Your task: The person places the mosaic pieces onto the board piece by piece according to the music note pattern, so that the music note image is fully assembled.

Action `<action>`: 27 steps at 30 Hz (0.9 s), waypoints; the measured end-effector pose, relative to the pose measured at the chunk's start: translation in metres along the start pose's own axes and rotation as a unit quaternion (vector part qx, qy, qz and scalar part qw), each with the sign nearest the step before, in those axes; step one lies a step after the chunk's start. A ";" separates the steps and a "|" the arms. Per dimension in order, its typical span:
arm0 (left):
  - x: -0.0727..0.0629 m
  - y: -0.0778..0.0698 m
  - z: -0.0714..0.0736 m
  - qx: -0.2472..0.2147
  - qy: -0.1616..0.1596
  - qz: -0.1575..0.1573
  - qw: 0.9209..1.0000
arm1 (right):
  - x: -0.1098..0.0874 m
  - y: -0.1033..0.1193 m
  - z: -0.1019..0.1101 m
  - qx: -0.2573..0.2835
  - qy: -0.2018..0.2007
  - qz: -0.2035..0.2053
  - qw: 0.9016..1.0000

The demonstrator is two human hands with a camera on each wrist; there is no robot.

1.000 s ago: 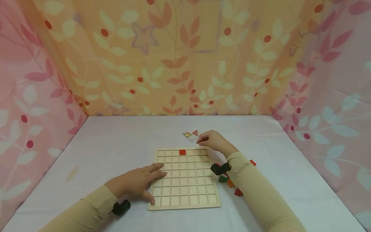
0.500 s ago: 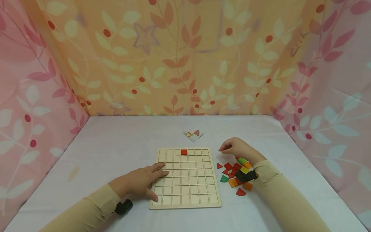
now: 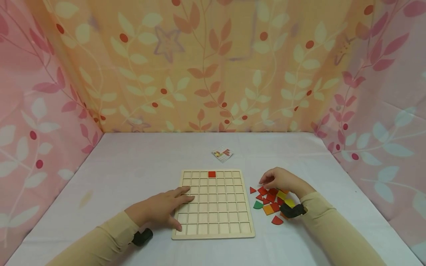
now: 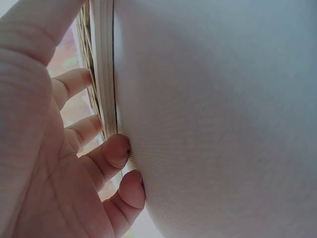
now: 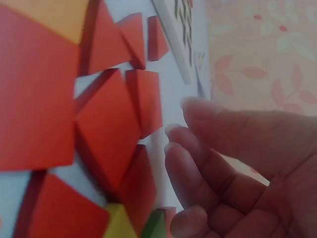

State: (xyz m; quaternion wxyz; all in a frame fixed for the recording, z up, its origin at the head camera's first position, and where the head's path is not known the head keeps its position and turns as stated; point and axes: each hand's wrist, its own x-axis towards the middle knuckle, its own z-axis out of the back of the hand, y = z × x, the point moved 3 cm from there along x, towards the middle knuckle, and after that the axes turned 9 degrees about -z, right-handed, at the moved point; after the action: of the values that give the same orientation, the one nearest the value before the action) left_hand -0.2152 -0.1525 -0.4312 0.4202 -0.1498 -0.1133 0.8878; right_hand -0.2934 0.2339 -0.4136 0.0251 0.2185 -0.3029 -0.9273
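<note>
A wooden grid board [image 3: 217, 198] lies on the table, with one red square tile [image 3: 212, 174] set in its top row. My left hand [image 3: 158, 208] rests spread along the board's left side, thumb and two fingertips on its surface. In the left wrist view, the other fingertips [image 4: 131, 188] touch the white cloth beside the board's edge. To the right, my right hand [image 3: 281, 180] hovers at the far side of a pile of coloured pieces, fingers loosely bent and holding nothing. Red pieces [image 5: 109, 126] lie just beyond its fingertips in the right wrist view; its wrist hides part of the pile.
Behind the board lies a small card [image 3: 222, 153] printed with a coloured grid pattern. Around the pile's edges are a green quarter-round piece [image 3: 258, 205], an orange square [image 3: 268, 210] and a red quarter-round piece [image 3: 277, 220]. Patterned cloth walls [image 3: 206, 74] enclose the table.
My right hand has moved from above the board's far right corner, near the card, rightward and back to the pile of pieces. The left hand stays on the board.
</note>
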 end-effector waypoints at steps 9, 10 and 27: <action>0.000 0.001 0.000 -0.005 0.000 0.004 1.000 | 0.002 0.008 -0.012 -0.012 0.035 0.063 0.997; 0.000 0.001 0.000 -0.004 0.001 0.005 1.000 | 0.002 0.009 -0.013 -0.015 0.037 0.073 0.997; -0.002 -0.002 0.002 -0.009 -0.003 0.002 1.000 | 0.007 0.017 -0.028 -0.044 0.037 0.111 0.992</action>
State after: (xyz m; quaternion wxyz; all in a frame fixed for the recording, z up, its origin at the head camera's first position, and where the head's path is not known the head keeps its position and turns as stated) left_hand -0.2138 -0.1529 -0.4285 0.4164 -0.1515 -0.1220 0.8881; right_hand -0.2894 0.2036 -0.4266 0.1489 0.2158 -0.2833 -0.9225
